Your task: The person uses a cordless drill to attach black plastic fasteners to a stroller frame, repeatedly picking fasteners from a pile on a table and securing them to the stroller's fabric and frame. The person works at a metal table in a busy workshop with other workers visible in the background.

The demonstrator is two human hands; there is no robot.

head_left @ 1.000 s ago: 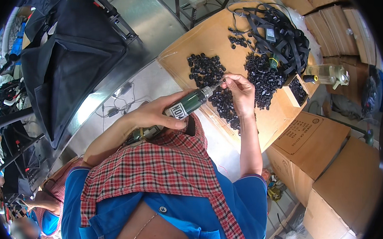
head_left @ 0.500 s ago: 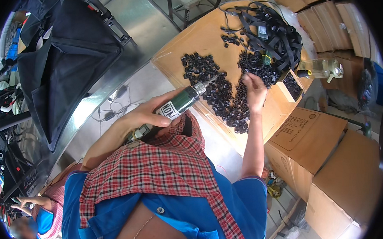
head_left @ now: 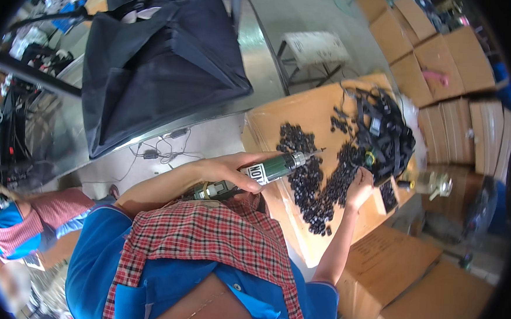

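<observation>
In my left hand [head_left: 231, 172] is a green power screwdriver [head_left: 277, 167], its silver chuck and thin bit pointing right over the cardboard-topped table [head_left: 267, 116]. The fingers wrap round its body. My right hand [head_left: 359, 190] is at the right edge of a heap of small black plastic parts [head_left: 341, 173], fingertips pressed together. Whatever sits between those fingertips is too small to make out. A second heap of black parts [head_left: 305, 192] spreads below the bit. Behind the right hand lies a tangle of black straps [head_left: 386, 129].
A small open box [head_left: 389, 195] with black parts and a clear bottle [head_left: 434, 183] stand at the table's right. Cartons [head_left: 393, 255] are stacked beside it. Left is a metal bench [head_left: 175, 125] with black fabric [head_left: 156, 66]. A stool [head_left: 318, 47] stands beyond; another person [head_left: 35, 222] is at far left.
The whole view has swung, so the table appears farther right and the black fabric nearer the middle. The left hand keeps the screwdriver; the right hand stays by the heap.
</observation>
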